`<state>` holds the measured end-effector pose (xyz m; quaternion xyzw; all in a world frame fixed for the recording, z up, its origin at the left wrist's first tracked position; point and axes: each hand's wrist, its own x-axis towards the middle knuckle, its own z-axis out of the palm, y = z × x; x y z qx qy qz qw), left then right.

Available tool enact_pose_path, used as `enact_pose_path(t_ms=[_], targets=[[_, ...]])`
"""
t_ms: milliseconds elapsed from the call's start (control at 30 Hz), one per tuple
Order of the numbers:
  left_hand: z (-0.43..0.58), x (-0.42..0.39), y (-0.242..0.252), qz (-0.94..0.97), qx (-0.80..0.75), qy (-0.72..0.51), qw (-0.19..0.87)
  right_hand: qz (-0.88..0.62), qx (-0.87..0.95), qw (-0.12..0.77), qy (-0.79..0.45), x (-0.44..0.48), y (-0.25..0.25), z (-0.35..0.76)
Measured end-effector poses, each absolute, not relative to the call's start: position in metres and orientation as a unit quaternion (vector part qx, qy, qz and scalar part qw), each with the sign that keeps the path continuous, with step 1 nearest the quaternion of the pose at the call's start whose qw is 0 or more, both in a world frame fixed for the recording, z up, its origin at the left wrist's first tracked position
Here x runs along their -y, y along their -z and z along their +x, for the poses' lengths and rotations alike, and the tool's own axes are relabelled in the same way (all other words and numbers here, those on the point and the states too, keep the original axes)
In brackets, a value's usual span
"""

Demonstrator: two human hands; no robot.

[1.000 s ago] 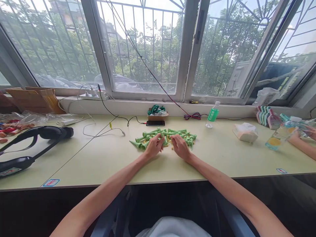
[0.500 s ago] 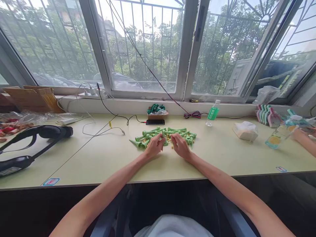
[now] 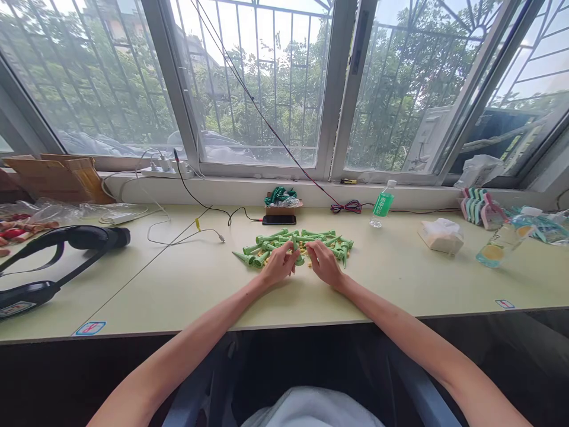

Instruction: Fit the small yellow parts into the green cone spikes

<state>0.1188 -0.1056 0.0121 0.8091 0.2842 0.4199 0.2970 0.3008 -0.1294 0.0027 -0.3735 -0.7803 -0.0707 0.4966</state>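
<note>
I see left hand (image 3: 280,263) pinching green cone (image 3: 299,259), long axis fore-and-aft, narrow tip toward window (image 3: 262,101); right hand (image 3: 325,262) curled, can't tell if pinching anything

No legible text: blurred lettering on a green bottle label (image 3: 383,204), unclear marks on 2 stickers (image 3: 90,328) (image 3: 505,304)

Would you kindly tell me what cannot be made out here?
In the head view:
Right hand: whether it pinches anything; its own fingers hide that.
Yellow pieces: their number; too small among the green cones.
Headset: left part, cut off by the picture's edge.
Bottle label: its lettering, too small.
</note>
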Motion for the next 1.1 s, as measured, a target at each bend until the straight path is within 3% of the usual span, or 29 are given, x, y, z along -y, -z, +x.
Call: enact_pose_path(t_ms=[1100], targets=[[0.1187, 0.1084, -0.0169, 0.815, -0.279, -0.425, 0.278, -0.383, 0.779, 0.492, 0.058, 0.1258, 0.0034, 0.3013]])
